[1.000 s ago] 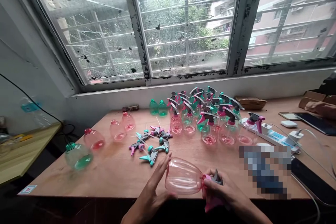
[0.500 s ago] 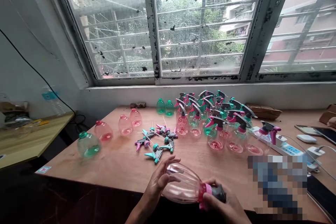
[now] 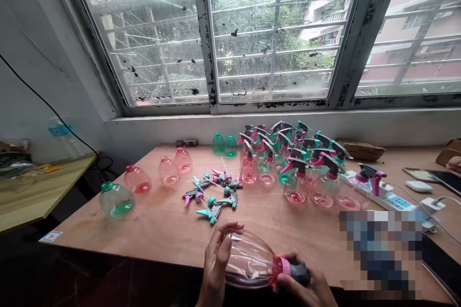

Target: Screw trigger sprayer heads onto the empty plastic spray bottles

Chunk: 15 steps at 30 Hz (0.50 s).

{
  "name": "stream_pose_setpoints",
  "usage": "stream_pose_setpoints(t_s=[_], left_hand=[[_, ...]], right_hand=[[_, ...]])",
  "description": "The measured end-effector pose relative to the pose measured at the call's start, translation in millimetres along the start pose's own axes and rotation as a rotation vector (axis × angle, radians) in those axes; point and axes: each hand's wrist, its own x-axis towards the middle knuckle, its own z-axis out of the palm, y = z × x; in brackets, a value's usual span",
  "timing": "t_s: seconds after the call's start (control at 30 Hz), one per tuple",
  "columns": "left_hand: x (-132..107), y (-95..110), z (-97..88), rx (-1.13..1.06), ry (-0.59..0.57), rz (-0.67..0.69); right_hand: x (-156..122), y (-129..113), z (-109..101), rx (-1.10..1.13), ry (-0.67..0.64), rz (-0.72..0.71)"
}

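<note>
A clear pink spray bottle (image 3: 250,260) lies on its side in the air at the table's front edge, its base to the left and its neck to the right. My left hand (image 3: 218,256) cups the base end, thumb on the near side and fingers curving over the top. My right hand (image 3: 306,285) is closed around the neck, at the pink collar (image 3: 285,266) and the dark sprayer head (image 3: 299,273). Part of the sprayer is hidden by my fingers. Beyond my hands lies a loose pile of trigger sprayers (image 3: 212,194), green and pink, with thin tubes.
Several uncapped bottles stand left, among them a green one (image 3: 117,201) and a pink one (image 3: 137,180). Two green bottles (image 3: 224,145) stand at the back. Many bottles with sprayers (image 3: 295,172) crowd the right, near a power strip (image 3: 399,201) with cables. A pixelated patch covers the front right.
My left hand has shifted round the bottle's base; its thumb now points upward rather than across the side. The bottle has dropped slightly. My right hand keeps its hold. The view has shifted a little.
</note>
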Motion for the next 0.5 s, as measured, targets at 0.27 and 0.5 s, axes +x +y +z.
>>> stream_pose_setpoints(t_s=[0.27, 0.5], left_hand=[[-7.0, 7.1, -19.3, 0.253, -0.193, 0.354], [21.8, 13.4, -14.1, 0.882, -0.457, 0.611]], right_hand=[[3.6, -18.4, -3.2, 0.413, -0.207, 0.210], [1.3, -70.7, -27.8, 0.006, -0.076, 0.172]])
